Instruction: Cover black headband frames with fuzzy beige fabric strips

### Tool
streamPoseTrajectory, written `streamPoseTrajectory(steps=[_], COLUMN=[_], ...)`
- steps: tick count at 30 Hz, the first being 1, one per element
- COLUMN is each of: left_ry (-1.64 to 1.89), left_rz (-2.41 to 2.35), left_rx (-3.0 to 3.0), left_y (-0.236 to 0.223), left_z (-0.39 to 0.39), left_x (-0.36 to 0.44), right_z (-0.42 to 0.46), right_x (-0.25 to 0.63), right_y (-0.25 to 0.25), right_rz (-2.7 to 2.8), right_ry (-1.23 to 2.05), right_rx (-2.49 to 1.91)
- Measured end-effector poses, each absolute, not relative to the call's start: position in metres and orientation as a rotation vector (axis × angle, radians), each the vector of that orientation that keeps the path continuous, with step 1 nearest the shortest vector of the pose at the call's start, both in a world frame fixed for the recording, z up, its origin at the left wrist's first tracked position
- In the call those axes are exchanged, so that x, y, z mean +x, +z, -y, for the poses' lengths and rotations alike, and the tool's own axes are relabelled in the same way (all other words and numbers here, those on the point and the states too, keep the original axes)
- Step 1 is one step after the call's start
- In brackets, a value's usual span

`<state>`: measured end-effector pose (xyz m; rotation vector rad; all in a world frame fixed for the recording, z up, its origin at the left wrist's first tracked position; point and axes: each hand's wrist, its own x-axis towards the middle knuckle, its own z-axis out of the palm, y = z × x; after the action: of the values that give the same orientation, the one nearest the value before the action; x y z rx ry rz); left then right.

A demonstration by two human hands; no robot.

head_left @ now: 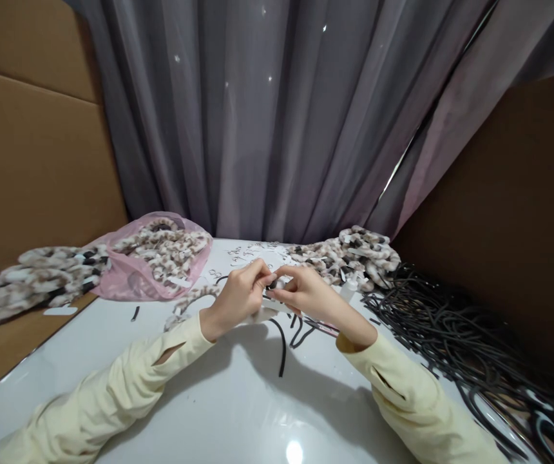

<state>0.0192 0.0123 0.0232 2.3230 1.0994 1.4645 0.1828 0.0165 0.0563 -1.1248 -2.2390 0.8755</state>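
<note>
My left hand (242, 291) and my right hand (308, 293) meet over the middle of the white table (238, 399). The fingers of each are pinched together on a small dark piece (272, 283) with a pale part beside it; my fingertips cover most of it. A black band (283, 351) curves down below the hands, and I cannot tell whether it joins the held piece. Just right of it lies a looped black cord (299, 335). Partly behind my left hand rests a fluffy spotted strip (185, 306).
A pink bag (117, 277) of fluffy spotted pieces stands back left, more fluffy pieces (40, 274) beside it. Another fluffy pile (359, 254) and a small clear bottle (349, 288) sit back right. Black cords (446, 328) heap at the right. Cardboard walls (30, 154) and a curtain (257, 129) enclose the table.
</note>
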Motion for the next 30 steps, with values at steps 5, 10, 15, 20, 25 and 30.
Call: streamPoseTrajectory(steps=[5,10,15,20,25,30], left_ry=[1.468,1.415,1.304,1.296,1.336,1.558], left_rz=[-1.036,-0.962,-0.946,-0.991,-1.082,-0.851], left_rx=[2.405,2.437,2.375,2.348,2.286,2.509], left_y=[0.024,0.024,0.024,0.025,0.014,-0.027], left_z=[-0.012,-0.01,-0.009,-0.013,-0.01,0.008], left_x=[0.018,0.016,0.015,0.014,0.006,-0.007], right_z=[-0.014,-0.019,-0.026,-0.027,-0.022,-0.002], right_x=[0.181,0.187,0.188,0.186,0.192,0.193], right_y=[0.057,0.061,0.053,0.049,0.047,0.019], right_rz=[2.222,2.155,2.028,2.106,2.2,2.321], right_ry=[0.795,1.067,1.304,1.186,0.838,0.402], right_rx=[-1.102,-1.064,-1.014,-1.06,-1.104,-0.87])
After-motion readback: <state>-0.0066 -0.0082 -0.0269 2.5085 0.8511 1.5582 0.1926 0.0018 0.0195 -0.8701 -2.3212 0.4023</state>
